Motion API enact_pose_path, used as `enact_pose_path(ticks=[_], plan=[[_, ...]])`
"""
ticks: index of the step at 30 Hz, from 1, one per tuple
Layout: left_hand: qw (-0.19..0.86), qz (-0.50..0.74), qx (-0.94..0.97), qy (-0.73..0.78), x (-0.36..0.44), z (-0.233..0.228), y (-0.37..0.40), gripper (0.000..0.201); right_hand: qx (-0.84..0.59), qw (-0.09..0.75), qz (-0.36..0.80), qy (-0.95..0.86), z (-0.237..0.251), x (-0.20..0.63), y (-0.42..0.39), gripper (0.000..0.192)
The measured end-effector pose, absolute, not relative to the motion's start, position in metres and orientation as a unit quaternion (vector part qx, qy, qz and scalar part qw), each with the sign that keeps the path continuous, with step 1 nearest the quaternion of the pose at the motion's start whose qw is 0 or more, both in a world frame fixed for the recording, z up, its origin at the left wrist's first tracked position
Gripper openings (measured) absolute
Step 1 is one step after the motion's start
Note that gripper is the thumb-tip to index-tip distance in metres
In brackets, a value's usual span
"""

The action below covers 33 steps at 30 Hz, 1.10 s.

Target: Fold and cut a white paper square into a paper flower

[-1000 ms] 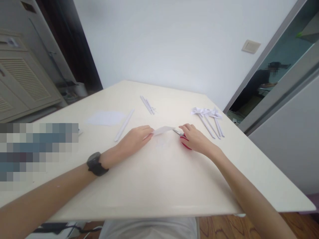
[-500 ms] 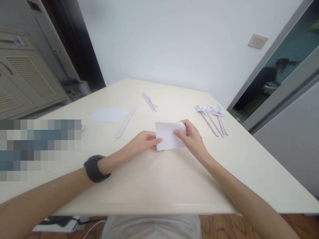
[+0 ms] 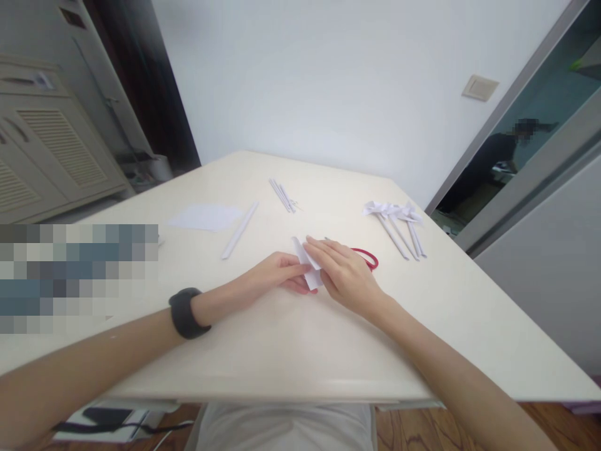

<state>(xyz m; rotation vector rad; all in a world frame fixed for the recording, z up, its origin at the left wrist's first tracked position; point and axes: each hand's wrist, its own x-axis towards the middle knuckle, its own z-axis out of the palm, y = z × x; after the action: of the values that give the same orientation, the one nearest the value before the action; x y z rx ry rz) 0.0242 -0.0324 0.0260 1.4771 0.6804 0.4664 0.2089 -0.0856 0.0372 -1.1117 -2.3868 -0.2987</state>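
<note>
A small white sheet of paper (image 3: 313, 279) is between my hands, bent over on itself with a raised flap. My left hand (image 3: 287, 270) pinches its left side, the thumb on top and the fingers underneath. Across the right part lies my right hand (image 3: 345, 266), its fingers stretched side by side against the folded flap; its thumb is mostly hidden. Just behind the right hand, red-handled scissors (image 3: 375, 258) rest on the table, largely covered by that hand.
Left of my hands lie a long rolled paper tube (image 3: 240, 230) and flat white paper (image 3: 205, 217). Several thin paper sticks (image 3: 282, 195) are farther back. Paper pinwheels (image 3: 392, 212) on sticks lie at the right of the table (image 3: 263, 351). A person (image 3: 493, 160) is beyond the doorway.
The sheet was held out flat and is now folded over. My right hand has moved left, turning from a pinch at the right edge to lie across the paper. The red-handled scissors have come into view.
</note>
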Motion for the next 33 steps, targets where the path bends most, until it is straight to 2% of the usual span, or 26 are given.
enact_pose_path(ticks=[5,12,20,33], plan=[[0.687,0.262,0.619,0.276,0.022,0.031,-0.031,0.028,-0.397,0.208,-0.11,-0.887,0.037,0.208,-0.086,0.052],[0.694,0.233,0.613,0.298,0.023,0.026,-0.03,0.026,-0.405,0.16,-0.102,-0.895,0.033,0.204,-0.086,0.058],[0.733,0.241,0.594,0.227,0.023,0.026,-0.027,0.021,-0.396,0.156,-0.098,-0.899,0.03,0.206,-0.084,0.065],[0.676,0.235,0.637,0.285,0.022,0.024,-0.025,0.029,-0.389,0.174,-0.033,-0.904,0.025,0.211,-0.081,0.065]])
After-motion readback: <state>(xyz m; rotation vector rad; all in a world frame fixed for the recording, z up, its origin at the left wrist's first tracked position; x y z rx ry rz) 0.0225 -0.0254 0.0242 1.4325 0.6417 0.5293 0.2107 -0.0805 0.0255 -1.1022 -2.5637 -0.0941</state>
